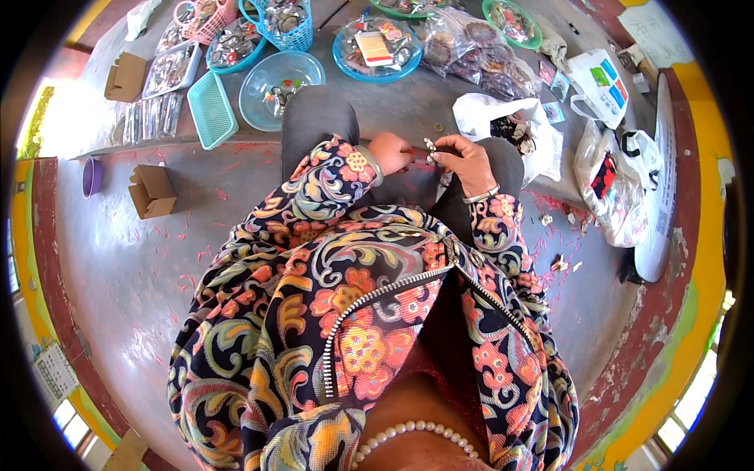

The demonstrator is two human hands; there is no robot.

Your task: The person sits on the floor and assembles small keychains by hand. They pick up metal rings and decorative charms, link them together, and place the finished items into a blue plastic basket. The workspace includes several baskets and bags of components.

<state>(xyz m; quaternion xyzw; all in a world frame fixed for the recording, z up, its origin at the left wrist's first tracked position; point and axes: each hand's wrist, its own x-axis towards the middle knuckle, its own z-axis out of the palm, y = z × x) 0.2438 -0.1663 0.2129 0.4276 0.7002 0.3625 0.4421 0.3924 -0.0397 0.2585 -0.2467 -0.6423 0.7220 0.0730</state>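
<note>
Above my lap, my right hand (470, 166) pinches a small silvery-white trinket (430, 149) between thumb and fingertips. Its exact kind is too small to tell. Just to the left, my left hand (389, 152) is closed with its fingers curled inward, and whatever lies in them is hidden. A gap separates the two hands. Beyond my knee, a translucent blue basin (255, 106) holds a few small trinkets. Further off, a blue bowl (343, 67) of small packed pieces has a red and cream box (374, 49) lying on top.
A turquoise basket tray (212, 112), an open cardboard box (151, 193) and a purple tub (93, 177) stand to the left. Plastic bags (481, 59) of dark round pieces and a white bag (471, 114) lie to the right. Red scraps (221, 194) litter the floor.
</note>
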